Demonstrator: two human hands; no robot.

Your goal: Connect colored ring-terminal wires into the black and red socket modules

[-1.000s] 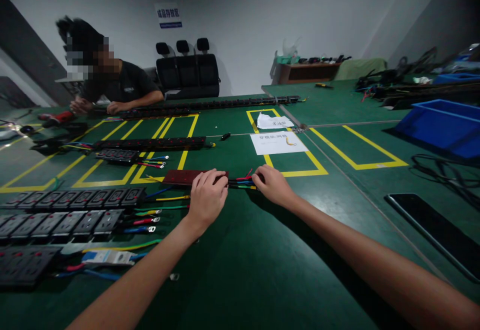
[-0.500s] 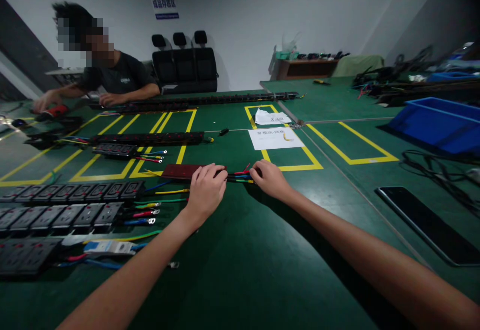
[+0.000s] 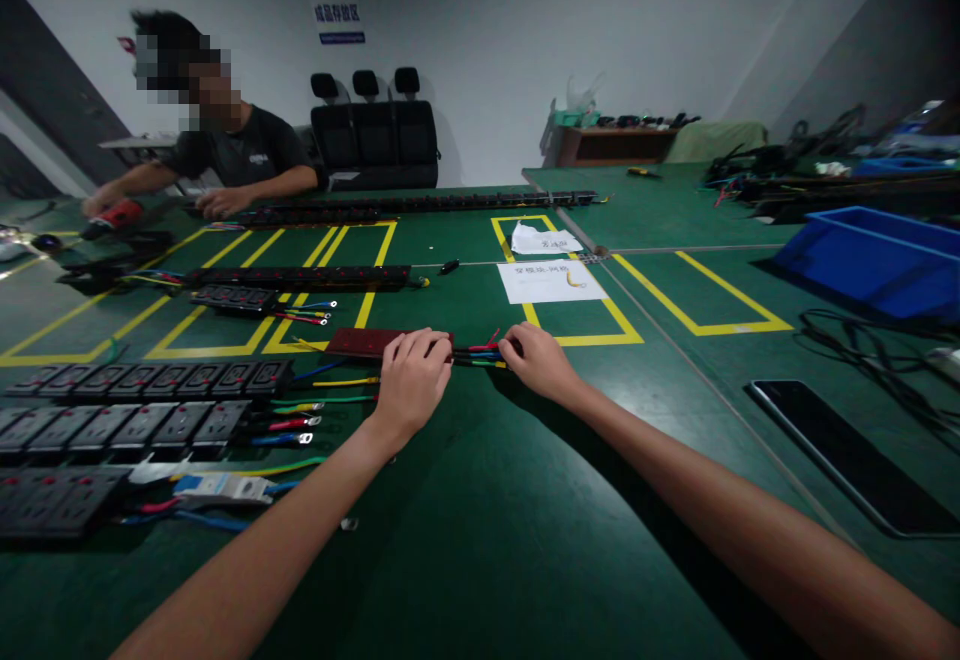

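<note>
The left hand point(image 3: 411, 380) lies on the right end of a flat dark red socket strip point(image 3: 360, 342) that rests on the green table point(image 3: 480, 540). Its fingers are curled down over the strip's end, so the grip is closed on it. The right hand point(image 3: 538, 362) is just beside it, with its fingertips pinched shut on a bunch of thin coloured wires point(image 3: 478, 354) in red, blue, green and yellow. The wires run out of the strip's end, between the two hands.

To the left lie rows of grey and black socket blocks point(image 3: 142, 402) with short coloured wires sticking out of them. Yellow tape lines point(image 3: 367, 305) mark boxes on the table. A white paper sheet point(image 3: 551, 281) lies beyond the hands. A blue plastic bin point(image 3: 874, 260) stands far to the right, and a long flat black bar point(image 3: 855, 460) lies nearer on that side. Across the table, another person in a dark shirt point(image 3: 247, 155) leans over a long black strip point(image 3: 300, 277).
</note>
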